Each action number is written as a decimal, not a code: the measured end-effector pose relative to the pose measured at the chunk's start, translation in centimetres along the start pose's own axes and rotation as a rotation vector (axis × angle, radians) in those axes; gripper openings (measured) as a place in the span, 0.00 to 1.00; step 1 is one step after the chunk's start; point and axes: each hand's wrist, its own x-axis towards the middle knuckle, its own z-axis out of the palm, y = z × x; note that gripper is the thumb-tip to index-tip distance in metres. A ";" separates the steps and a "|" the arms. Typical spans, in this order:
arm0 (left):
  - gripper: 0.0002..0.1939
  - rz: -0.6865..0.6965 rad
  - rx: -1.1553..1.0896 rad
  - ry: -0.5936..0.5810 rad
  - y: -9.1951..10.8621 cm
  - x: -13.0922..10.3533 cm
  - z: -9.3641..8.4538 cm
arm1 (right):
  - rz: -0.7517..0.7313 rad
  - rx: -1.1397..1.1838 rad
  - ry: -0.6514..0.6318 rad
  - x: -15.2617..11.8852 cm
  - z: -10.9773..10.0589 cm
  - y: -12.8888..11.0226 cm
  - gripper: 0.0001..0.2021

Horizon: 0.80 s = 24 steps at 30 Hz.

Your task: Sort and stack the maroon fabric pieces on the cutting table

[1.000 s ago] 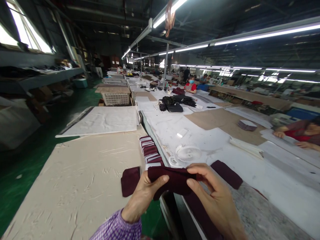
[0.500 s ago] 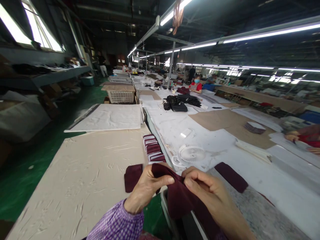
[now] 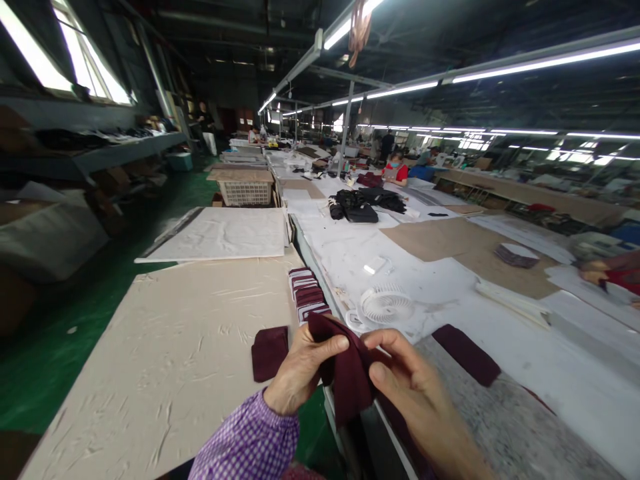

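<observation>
A dark maroon cloth piece [image 3: 353, 383] is gripped between the thumb and fingers of my left hand [image 3: 303, 363], folded over at the top and hanging down in front of me. My right hand [image 3: 423, 393] is beside the cloth's right side, thumb and forefinger apart, with the fingertips close to the fabric. Whether its hidden fingers touch the cloth I cannot make out. Left of my left hand, a small folded maroon piece [image 3: 270, 353] lies on the beige-covered table [image 3: 200, 347]. Beyond my hands is a row of maroon and white folded pieces [image 3: 307, 293].
On the white table [image 3: 340, 247] stand a white fan [image 3: 385, 303] and a small white box [image 3: 374, 265]. Another maroon piece [image 3: 466, 355] lies to the right on a grey speckled surface [image 3: 520, 420]. Black cloth pieces [image 3: 365, 203] lie farther off. A co-worker's hand [image 3: 595, 272] shows at far right.
My right thumb and forefinger have parted from their pinch on the cloth. The cloth's hanging part has shifted and looks narrower. My left hand keeps its hold.
</observation>
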 end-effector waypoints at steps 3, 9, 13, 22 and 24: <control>0.11 0.002 0.011 -0.026 0.1 0.0 0.2 | -0.025 -0.033 0.012 0.1 0.1 0.1 0.12; 0.12 0.002 0.031 -0.047 0.1 0.0 0.2 | -0.011 -0.053 0.025 0.2 0.0 0.3 0.11; 0.10 0.017 0.045 -0.030 0.3 0.0 0.1 | -0.017 -0.066 0.049 0.1 0.1 0.3 0.12; 0.10 0.035 0.068 -0.029 0.5 -0.1 0.1 | -0.054 -0.148 0.078 -0.2 0.0 0.3 0.15; 0.10 0.042 0.063 -0.030 0.4 -0.1 0.1 | -0.084 -0.151 0.074 -0.2 0.0 0.5 0.18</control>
